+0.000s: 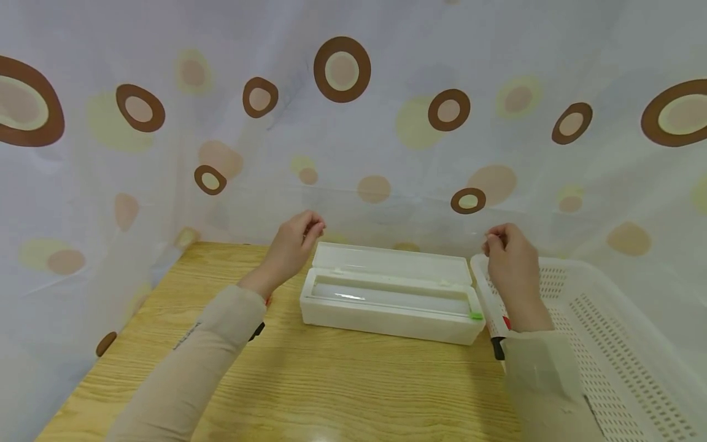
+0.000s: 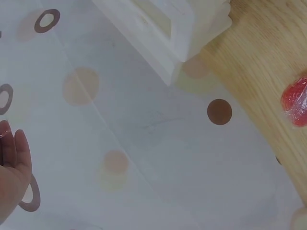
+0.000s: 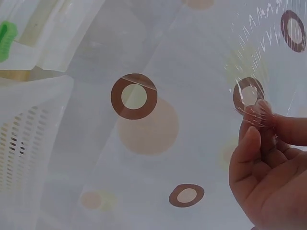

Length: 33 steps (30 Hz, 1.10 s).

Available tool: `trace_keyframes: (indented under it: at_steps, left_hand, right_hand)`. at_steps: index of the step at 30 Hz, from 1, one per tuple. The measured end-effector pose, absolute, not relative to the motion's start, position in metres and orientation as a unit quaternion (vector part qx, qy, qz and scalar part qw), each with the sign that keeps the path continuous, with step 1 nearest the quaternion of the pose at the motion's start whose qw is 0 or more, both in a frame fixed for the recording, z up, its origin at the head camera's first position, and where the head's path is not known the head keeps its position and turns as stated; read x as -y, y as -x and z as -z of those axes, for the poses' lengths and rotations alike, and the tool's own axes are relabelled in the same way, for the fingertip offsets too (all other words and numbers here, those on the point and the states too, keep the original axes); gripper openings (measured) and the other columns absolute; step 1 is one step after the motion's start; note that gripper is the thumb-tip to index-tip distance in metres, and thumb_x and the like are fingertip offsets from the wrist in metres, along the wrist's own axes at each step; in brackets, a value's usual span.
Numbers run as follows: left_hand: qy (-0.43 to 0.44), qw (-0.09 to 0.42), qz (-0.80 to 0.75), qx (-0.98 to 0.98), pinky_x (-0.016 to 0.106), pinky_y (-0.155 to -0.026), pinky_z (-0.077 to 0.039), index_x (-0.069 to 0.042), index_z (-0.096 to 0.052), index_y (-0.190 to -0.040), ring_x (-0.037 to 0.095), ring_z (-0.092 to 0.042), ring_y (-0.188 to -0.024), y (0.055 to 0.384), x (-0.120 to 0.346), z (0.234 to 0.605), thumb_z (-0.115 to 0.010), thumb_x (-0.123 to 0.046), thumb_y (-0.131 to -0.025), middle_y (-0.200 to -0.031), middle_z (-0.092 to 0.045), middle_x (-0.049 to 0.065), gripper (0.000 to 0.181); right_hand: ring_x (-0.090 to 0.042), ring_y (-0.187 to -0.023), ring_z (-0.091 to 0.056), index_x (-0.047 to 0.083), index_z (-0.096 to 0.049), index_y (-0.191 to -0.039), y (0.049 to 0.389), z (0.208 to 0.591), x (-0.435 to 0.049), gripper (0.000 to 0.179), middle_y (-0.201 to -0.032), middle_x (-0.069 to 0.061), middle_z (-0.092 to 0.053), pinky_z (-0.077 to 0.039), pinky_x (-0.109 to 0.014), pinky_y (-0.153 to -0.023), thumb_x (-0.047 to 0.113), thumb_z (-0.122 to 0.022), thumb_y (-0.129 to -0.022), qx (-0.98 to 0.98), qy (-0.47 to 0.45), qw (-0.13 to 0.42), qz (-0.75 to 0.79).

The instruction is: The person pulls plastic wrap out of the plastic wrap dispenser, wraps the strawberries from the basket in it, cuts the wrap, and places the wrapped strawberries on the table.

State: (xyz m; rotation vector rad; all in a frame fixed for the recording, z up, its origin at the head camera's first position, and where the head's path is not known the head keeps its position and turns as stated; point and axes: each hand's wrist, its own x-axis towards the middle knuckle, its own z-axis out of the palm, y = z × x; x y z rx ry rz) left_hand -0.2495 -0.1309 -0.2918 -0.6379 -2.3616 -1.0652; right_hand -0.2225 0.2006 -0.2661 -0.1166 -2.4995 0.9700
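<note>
A sheet of clear cling film (image 3: 261,43) fans out in creases from my right hand (image 1: 513,264), which pinches its edge between thumb and fingers. My left hand (image 1: 293,245) is raised level with it on the other side, thumb against curled fingers; a shiny bit of film shows at its fingertips in the left wrist view. Between and below the hands stands a long white cling film dispenser (image 1: 386,322) with its lid (image 1: 392,261) tipped back. A roll of film (image 1: 386,296) lies inside, and a green slider (image 1: 476,316) sits at its right end.
A white perforated basket (image 1: 602,276) stands at the right, under my right forearm. On the wooden table (image 1: 331,387), something red wrapped in clear film (image 2: 296,101) shows in the left wrist view. A patterned curtain (image 1: 375,135) hangs behind the table.
</note>
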Motion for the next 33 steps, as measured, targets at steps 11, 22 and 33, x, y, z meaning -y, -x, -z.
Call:
trace_keyframes:
  at_steps: [11, 22, 33]
  left_hand:
    - [0.236, 0.241, 0.397, 0.853, 0.034, -0.072, -0.047, 0.002, -0.058, -0.096, 0.025, -0.058, -0.084, 0.244, 0.130, 0.281, -0.046, -0.009, -0.098, -0.090, -0.061, 0.015, 0.016]
    - [0.269, 0.125, 0.455, 0.839, 0.022, -0.070, -0.049, -0.001, -0.058, -0.096, 0.020, -0.057, -0.077, 0.227, 0.144, 0.284, -0.044, -0.009, -0.098, -0.081, -0.057, 0.008, 0.016]
    - [0.307, -0.154, 0.457, 0.821, 0.020, -0.061, -0.049, -0.003, -0.056, -0.096, 0.019, -0.057, -0.080, 0.203, 0.163, 0.282, -0.048, -0.020, -0.098, -0.084, -0.056, 0.007, 0.019]
  right_hand:
    - [-0.023, -0.082, -0.055, 0.002, -0.055, -0.110, 0.215, 0.256, -0.204, 0.031, -0.096, -0.015, -0.063, -0.036, -0.033, -0.068, 0.023, -0.035, -0.100, 0.911, 0.047, 0.223, -0.343]
    - [-0.019, -0.066, -0.049, 0.004, -0.054, -0.108, 0.193, 0.262, -0.207, 0.030, -0.087, -0.010, -0.060, -0.037, -0.030, -0.057, 0.023, -0.033, -0.099, 0.925, 0.045, 0.174, -0.335]
    - [-0.016, -0.053, -0.038, 0.003, -0.054, -0.098, 0.169, 0.268, -0.211, 0.030, -0.066, -0.004, -0.046, -0.031, -0.030, -0.049, 0.020, -0.029, -0.095, 0.965, -0.026, 0.022, -0.262]
